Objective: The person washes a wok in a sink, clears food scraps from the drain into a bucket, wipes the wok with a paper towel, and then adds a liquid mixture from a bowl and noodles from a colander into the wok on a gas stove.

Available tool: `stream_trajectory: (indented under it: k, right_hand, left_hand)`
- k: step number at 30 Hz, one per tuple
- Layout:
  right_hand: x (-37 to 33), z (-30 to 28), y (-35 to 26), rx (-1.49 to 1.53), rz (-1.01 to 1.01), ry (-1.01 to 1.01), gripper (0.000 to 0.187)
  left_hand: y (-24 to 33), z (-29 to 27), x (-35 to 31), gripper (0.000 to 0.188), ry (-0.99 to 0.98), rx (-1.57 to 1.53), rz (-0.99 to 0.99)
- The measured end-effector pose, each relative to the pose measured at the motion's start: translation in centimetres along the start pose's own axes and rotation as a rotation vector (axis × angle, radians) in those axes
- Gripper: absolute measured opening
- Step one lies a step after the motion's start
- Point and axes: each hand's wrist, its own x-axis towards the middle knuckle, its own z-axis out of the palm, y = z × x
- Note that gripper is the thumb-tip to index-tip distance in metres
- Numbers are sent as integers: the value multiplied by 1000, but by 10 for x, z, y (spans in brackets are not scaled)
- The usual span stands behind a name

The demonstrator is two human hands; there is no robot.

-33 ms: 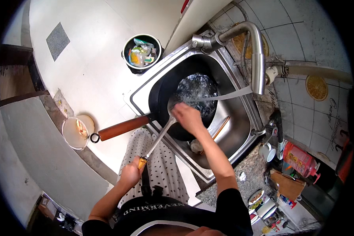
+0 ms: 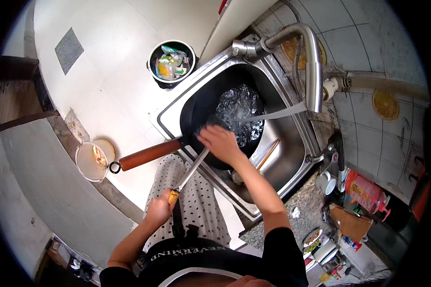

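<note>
My left hand [image 2: 161,209] is closed around the yellow handle end of a long metal spatula [image 2: 195,168]. My right hand [image 2: 219,143] curls over the spatula's far end, which it hides, above the near edge of a black wok [image 2: 190,112]. The wok rests in the steel sink [image 2: 292,148], its brown wooden handle [image 2: 151,154] jutting out to the left over the rim. A stream of water from the faucet [image 2: 313,67] falls into the wok, where the water churns.
A brown stick [image 2: 269,154] lies in the sink, right of the wok. Beyond the sink's left rim stands a bin [image 2: 172,81] with rubbish, and further left a white bucket [image 2: 92,165]. On the right are a white cup [image 2: 325,183] and a pink pump bottle [image 2: 367,192].
My right hand has shifted slightly left and now covers the spatula's head, which showed before. The left hand keeps its hold in nearly the same place. Water is still running.
</note>
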Motion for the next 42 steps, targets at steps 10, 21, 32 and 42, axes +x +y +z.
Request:
stream_trajectory:
  k: [10,21,32,42]
  right_hand:
    - [-24,47,142,-368,533,361,21]
    - [-55,-10,54,445,201,216,28]
    - [-3,-6,15,279,244,52,16]
    - [-40,28,118,111,475,126,11]
  left_hand:
    - [-16,4,6,25,-10,36,41]
    - [1,-30,11,22,-83,206,68]
    - [-11,-25,14,23,-96,170,103]
    - [-15,-15,15,24,-179,214,141]
